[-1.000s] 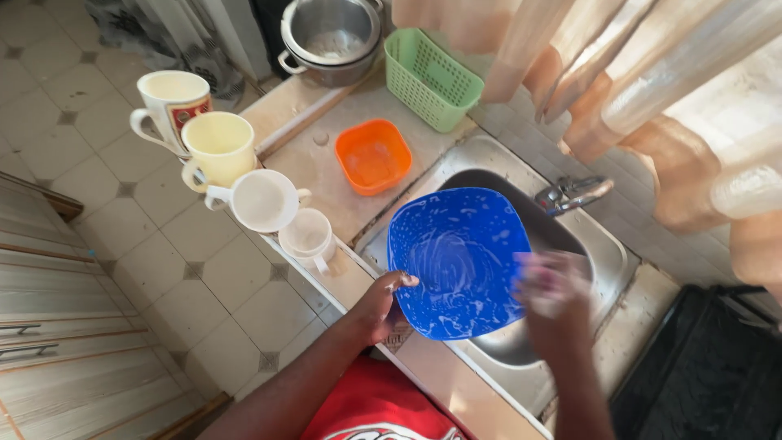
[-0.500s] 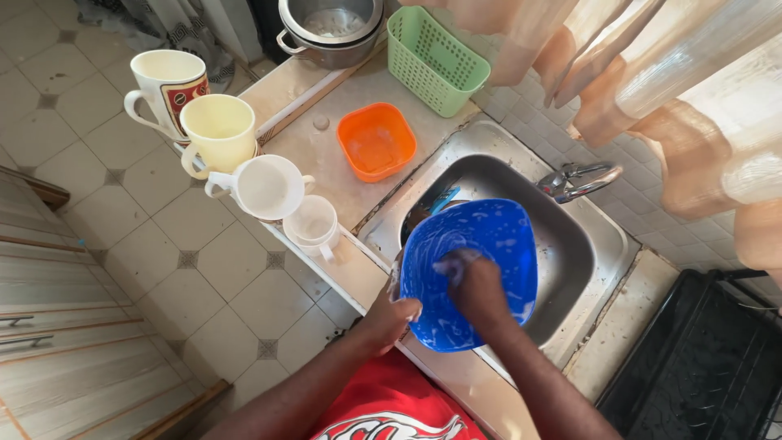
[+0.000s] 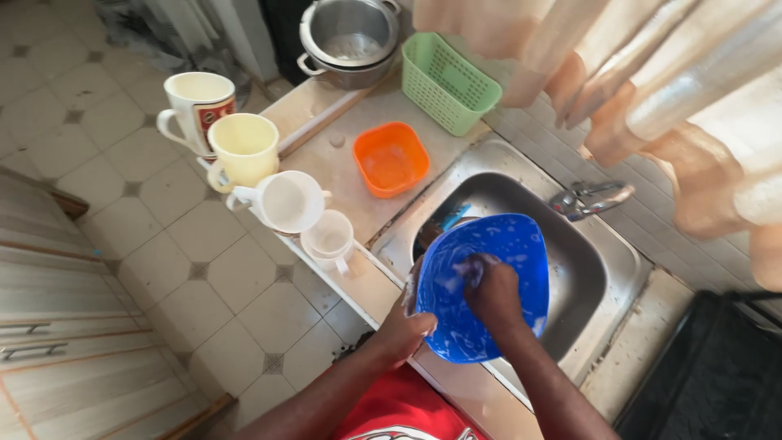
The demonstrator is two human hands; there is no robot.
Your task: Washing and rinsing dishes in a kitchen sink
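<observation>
Blue plastic plate, square with rounded corners and soapy, is held tilted over the steel sink. Left hand grips its lower left edge, fingers curled shut around the rim. Right hand presses on the plate's inner face, fingers bunched; whether it holds a sponge I cannot tell. On the counter left of the sink: orange bowl, 4 mugs in a row, green basket, steel pot. Tap sits beyond the sink.
</observation>
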